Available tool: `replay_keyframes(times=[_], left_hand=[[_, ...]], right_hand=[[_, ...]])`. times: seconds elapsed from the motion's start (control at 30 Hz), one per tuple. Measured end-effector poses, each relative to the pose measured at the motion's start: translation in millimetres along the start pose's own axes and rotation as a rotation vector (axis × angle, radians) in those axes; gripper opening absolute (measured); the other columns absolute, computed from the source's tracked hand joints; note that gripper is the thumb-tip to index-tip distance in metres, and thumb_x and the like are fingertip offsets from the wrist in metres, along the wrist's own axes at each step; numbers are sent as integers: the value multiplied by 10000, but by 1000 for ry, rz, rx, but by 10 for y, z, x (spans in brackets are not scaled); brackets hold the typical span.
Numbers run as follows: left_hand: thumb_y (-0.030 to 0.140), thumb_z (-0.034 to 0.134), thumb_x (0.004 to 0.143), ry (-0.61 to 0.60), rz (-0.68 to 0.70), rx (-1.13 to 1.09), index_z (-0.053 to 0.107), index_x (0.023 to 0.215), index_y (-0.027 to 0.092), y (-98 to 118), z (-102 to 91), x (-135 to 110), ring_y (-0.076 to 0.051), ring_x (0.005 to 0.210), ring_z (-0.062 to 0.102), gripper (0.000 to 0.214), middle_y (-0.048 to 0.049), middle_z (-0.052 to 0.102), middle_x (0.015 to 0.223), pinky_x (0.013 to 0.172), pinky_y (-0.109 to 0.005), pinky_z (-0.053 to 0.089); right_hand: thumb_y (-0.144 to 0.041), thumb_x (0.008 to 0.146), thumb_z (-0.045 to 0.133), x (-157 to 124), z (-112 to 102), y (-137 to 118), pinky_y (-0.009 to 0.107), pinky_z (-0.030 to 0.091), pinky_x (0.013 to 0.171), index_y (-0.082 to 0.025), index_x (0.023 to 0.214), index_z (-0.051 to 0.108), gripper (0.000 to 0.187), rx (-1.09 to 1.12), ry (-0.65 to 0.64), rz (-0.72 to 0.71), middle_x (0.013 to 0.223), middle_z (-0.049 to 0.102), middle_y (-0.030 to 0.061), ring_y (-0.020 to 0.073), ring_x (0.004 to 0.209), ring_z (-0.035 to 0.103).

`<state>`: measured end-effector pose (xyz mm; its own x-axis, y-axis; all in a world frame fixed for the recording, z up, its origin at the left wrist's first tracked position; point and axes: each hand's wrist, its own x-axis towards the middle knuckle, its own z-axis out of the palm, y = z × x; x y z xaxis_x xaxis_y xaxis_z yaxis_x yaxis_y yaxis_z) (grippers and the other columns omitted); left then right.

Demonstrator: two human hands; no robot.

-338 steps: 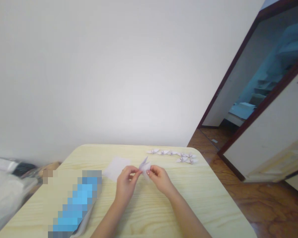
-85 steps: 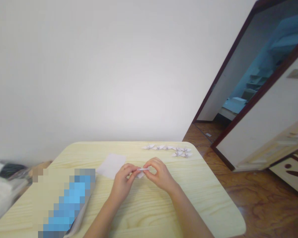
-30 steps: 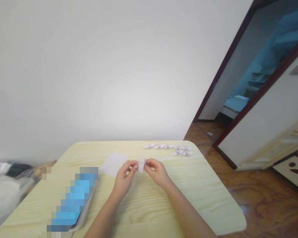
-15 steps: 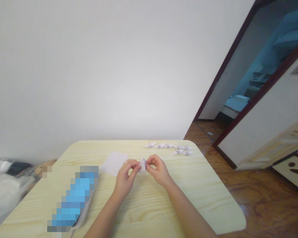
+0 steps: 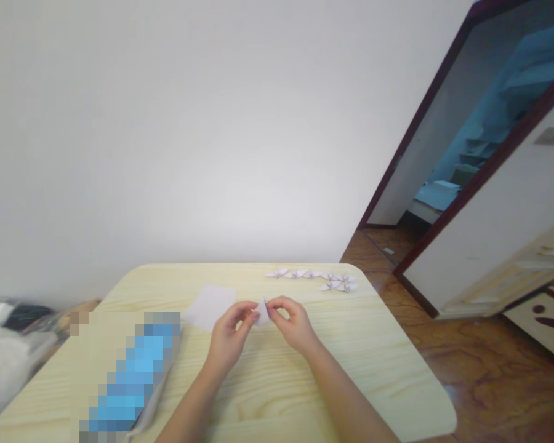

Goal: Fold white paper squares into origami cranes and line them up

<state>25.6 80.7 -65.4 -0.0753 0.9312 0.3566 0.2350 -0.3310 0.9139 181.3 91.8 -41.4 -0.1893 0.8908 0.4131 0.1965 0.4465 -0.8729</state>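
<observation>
Both hands meet over the middle of a pale wooden table [image 5: 277,394]. My left hand [image 5: 228,338] and my right hand [image 5: 293,323] each pinch a small folded piece of pale paper [image 5: 261,312] between thumb and fingertips, holding it just above the tabletop. A flat square sheet of the same pale paper [image 5: 208,307] lies on the table just left of my left hand. A row of several finished small folded paper figures [image 5: 314,278] sits along the table's far right edge.
A blurred-out blue object [image 5: 129,375] lies on the table's left side. A white wall stands right behind the table. To the right are a wooden floor [image 5: 489,369] and an open doorway [image 5: 471,135]. Clutter shows at the far left [image 5: 9,344].
The folded paper has been turned and worked between my fingertips; it stood more upright half a second ago and now sits lower between the two pinches. My hands stay in the same spot.
</observation>
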Motion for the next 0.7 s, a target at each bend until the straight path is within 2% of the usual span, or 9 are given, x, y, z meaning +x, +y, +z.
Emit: replay_keyframes(times=[0.13,0.27,0.5,0.6,0.7], left_hand=[[321,589,715,15,-35,-24,600,852,176,37,-1,1,-142,661,583,201,-20,635,735,623,-258,477],[333,587,717,-6,-32,-13,602,861,174,78,5,-2,-136,634,579,214,-18,635,734,606,-254,480],[354,576,724,6,-13,10,655,794,186,87,-12,15,-166,710,603,198,-41,672,780,619,-261,483],[334,577,727,-5,34,11,664,757,193,100,-23,21,-160,698,598,168,-33,669,745,603,-251,475],[316,569,738,-28,29,15,662,769,190,105,-25,16,-151,685,592,160,-33,665,748,582,-239,466]], right_hand=[[-247,758,560,-13,9,-24,262,470,702,-177,812,612,102,-2,-25,-18,773,626,30,142,741,578],[-259,748,577,-13,31,-20,265,469,682,-179,750,608,85,-40,10,-16,723,615,22,140,701,571],[-273,742,596,-14,36,-21,274,457,678,-188,720,618,91,-97,-1,-45,718,625,25,150,703,575],[-281,721,618,-17,46,-17,276,465,680,-186,764,597,106,-75,36,-2,716,627,19,151,699,588],[-278,690,650,-20,54,1,287,469,709,-181,840,563,199,-43,74,56,713,635,9,154,702,608]])
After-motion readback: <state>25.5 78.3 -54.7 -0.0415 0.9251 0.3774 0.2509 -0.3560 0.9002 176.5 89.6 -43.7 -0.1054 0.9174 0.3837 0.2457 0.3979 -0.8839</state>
